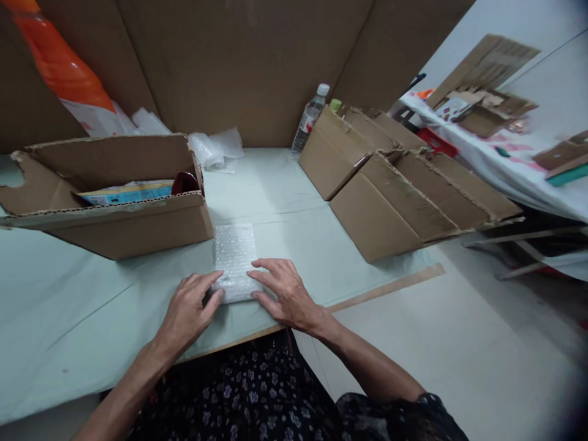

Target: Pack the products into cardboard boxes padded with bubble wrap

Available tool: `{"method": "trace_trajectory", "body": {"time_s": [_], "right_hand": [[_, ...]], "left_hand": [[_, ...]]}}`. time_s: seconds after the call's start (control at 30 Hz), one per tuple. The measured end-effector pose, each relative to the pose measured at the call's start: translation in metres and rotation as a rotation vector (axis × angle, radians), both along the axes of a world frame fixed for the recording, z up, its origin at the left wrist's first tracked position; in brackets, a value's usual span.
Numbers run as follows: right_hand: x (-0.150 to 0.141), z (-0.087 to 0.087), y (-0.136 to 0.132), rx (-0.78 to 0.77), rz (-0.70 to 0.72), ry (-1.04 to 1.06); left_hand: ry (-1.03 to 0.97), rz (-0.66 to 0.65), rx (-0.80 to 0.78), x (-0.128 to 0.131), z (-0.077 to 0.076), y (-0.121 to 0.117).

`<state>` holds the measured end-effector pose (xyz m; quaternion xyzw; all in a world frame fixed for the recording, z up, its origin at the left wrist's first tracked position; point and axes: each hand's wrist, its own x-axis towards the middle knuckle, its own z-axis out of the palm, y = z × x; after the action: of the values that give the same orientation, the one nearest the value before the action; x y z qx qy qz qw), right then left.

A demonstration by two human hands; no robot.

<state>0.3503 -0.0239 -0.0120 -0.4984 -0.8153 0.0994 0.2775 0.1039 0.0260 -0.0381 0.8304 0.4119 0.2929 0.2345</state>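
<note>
A strip of clear bubble wrap [236, 250] lies on the pale green table cover in front of me, its near end folded over into a thicker roll. My left hand [189, 306] grips the left side of that folded end with thumb and index finger. On the right side, my right hand [282, 291] holds the same end, its thumb low and its fingers curved along the edge. Whether anything is wrapped inside the fold, I cannot tell.
An open cardboard box [133, 223] with colourful packets stands at left. Crumpled bubble wrap [215, 150] lies behind it, near an orange bottle [68, 67]. Several cardboard boxes [390, 208] and a water bottle [312, 119] stand at right. The table's front edge [234, 343] is close to me.
</note>
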Motion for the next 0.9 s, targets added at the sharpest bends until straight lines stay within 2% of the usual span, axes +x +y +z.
{"method": "trace_trajectory", "body": {"time_s": [0.1,0.17,0.3,0.4,0.53,0.63,0.7,0.8,0.9], "right_hand": [[-0.003,-0.006,0.005,0.015,0.085,-0.142],[-0.004,-0.011,0.008,-0.02,0.098,-0.156],[-0.006,-0.013,0.009,-0.141,0.083,0.025],[-0.006,-0.007,0.007,-0.218,0.096,0.091],[-0.007,-0.002,0.006,-0.059,-0.017,0.01],[-0.009,-0.004,0.008,0.005,0.039,-0.134],[-0.01,-0.006,0.011,-0.009,0.074,-0.181],[-0.01,-0.008,0.014,-0.065,0.049,-0.069],[-0.009,-0.003,0.012,-0.187,0.068,0.07]], "left_hand": [[0.016,0.062,0.075,0.006,-0.003,0.005],[-0.011,0.039,0.124,0.007,-0.002,0.002],[-0.076,-0.061,0.111,-0.001,0.002,-0.012],[-0.083,-0.041,0.002,-0.006,0.002,-0.016],[-0.023,0.052,-0.02,-0.002,-0.001,-0.006],[-0.019,0.118,0.077,0.005,-0.003,0.002],[-0.033,0.107,0.144,0.007,-0.004,0.001],[-0.052,0.022,0.166,0.003,-0.002,-0.007],[-0.092,0.003,0.035,-0.006,0.001,-0.017]]}}
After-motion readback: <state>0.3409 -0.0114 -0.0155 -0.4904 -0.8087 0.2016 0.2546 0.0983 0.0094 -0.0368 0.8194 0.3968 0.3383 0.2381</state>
